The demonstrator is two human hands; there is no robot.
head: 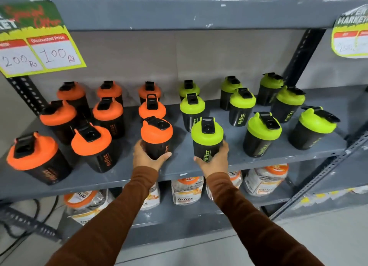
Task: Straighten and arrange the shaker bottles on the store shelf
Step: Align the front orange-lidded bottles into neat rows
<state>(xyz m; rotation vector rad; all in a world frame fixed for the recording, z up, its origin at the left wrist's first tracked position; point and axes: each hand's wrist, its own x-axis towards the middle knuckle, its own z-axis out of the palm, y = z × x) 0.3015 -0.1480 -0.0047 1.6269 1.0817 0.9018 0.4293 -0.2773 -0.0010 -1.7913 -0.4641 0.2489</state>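
Black shaker bottles stand in rows on a grey metal shelf (pixel 179 176): several with orange lids on the left half, several with green lids on the right half. My left hand (pixel 146 157) grips the base of the front orange-lidded shaker (pixel 157 134) near the shelf's front edge. My right hand (pixel 216 160) wraps around the front green-lidded shaker (pixel 207 135) beside it. Both bottles stand upright on the shelf. Another orange-lidded shaker (pixel 91 140) stands just left of my left hand, and a green-lidded one (pixel 263 129) just right of my right hand.
A price card (pixel 39 46) hangs from the upper shelf at the left, a second card (pixel 350 36) at the right. Clear jars with orange lids (pixel 188 190) fill the shelf below. Perforated uprights (pixel 304 54) frame the bay. Black cables (pixel 39 208) lie on the floor at lower left.
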